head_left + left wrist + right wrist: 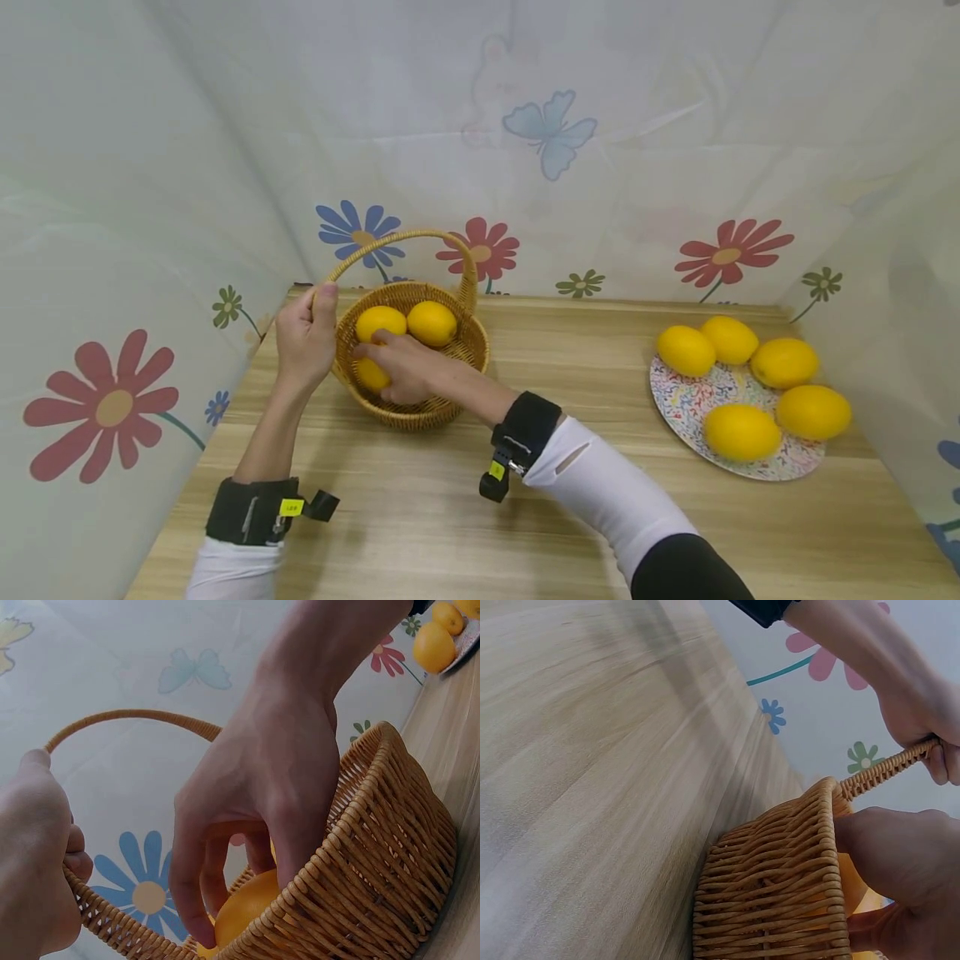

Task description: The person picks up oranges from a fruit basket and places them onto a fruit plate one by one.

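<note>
A wicker basket with a tall arched handle stands at the left of the table. My left hand grips the left side of that handle. Reaching over the rim, my right hand has its fingers curled round a yellow lemon inside the basket; part of this lemon is hidden by the hand and the wicker wall. Two more lemons, one at the back left and another at the back right, lie in the basket behind the right hand.
On the right side of the table, a round plate with a colourful speckled pattern bears several lemons. Curtains printed with flowers and a butterfly hang close around the wooden table.
</note>
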A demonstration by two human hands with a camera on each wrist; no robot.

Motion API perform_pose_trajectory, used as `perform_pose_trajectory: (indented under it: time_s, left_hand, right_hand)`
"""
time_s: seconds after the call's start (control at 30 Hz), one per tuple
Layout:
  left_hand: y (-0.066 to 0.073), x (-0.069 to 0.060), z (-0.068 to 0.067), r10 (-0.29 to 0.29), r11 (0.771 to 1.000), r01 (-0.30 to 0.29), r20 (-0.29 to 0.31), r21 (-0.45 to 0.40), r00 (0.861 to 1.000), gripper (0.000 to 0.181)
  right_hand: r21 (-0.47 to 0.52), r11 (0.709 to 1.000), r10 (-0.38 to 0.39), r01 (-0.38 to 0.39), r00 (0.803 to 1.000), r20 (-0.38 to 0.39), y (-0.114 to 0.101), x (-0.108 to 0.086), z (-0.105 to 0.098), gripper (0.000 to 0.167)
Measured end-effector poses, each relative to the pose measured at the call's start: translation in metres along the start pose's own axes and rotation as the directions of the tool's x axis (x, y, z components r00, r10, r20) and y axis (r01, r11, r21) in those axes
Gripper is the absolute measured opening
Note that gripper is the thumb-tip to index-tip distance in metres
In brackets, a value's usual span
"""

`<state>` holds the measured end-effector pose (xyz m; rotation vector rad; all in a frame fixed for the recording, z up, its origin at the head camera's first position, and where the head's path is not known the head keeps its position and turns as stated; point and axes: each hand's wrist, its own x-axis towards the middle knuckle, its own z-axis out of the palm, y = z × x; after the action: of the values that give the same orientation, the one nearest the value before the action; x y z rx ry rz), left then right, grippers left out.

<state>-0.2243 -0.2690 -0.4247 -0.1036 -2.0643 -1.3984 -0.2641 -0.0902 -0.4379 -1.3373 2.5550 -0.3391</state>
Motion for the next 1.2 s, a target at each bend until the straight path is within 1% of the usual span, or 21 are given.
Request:
perform_pose_trajectory:
  time_s: [0.13, 0.27, 0.4, 0.6, 0.67, 0.77, 0.93, 1.03, 1.2]
  left_hand:
    - [0.001, 0.000, 0.001, -0.011, 1.000, 0.011, -0.009, 0.008, 1.000, 0.055]
    - [0.001, 0.000, 0.001, -0.011, 1.000, 0.011, -0.013, 0.010, 1.000, 0.054]
    - [0.001, 0.001, 0.000, -0.009, 1.000, 0.009, -0.013, 0.008, 1.000, 0.055]
    - [0.000, 0.001, 0.001, -0.010, 1.000, 0.010, -0.021, 0.013, 1.000, 0.055]
    - [0.000, 0.001, 0.001, -0.007, 1.000, 0.007, -0.015, 0.007, 1.000, 0.056]
    - [-0.001, 0.001, 0.000, 0.003, 1.000, -0.003, -0.008, 0.002, 1.000, 0.057]
    - [-0.002, 0.001, 0.000, 0.010, 1.000, -0.010, -0.005, 0.002, 1.000, 0.056]
    - [-0.001, 0.001, 0.000, 0.010, 1.000, -0.010, -0.003, 0.001, 1.000, 0.057]
    - [0.000, 0.000, 0.001, 0.012, 1.000, -0.012, -0.001, -0.003, 1.000, 0.057]
  right_hand:
    - [0.030, 1.000, -0.001, 0.001, 1.000, -0.011, 0.001, -0.008, -0.005, 0.069]
    - [0.063, 0.998, -0.010, 0.012, 0.999, -0.045, 0.002, -0.015, -0.009, 0.068]
    - [0.088, 0.995, -0.027, 0.036, 0.994, -0.103, 0.005, -0.024, -0.012, 0.070]
    - [0.169, 0.982, -0.044, 0.081, 0.976, -0.212, 0.012, -0.045, -0.019, 0.069]
    - [0.174, 0.981, -0.043, 0.089, 0.968, -0.248, 0.014, -0.052, -0.022, 0.068]
    - [0.180, 0.978, -0.046, 0.107, 0.949, -0.313, 0.015, -0.064, -0.028, 0.067]
    - [0.175, 0.971, -0.073, 0.162, 0.901, -0.427, 0.019, -0.083, -0.033, 0.064]
    - [0.173, 0.967, -0.086, 0.186, 0.882, -0.464, 0.021, -0.095, -0.033, 0.062]
    - [0.197, 0.960, -0.078, 0.200, 0.864, -0.498, 0.025, -0.114, -0.031, 0.062]
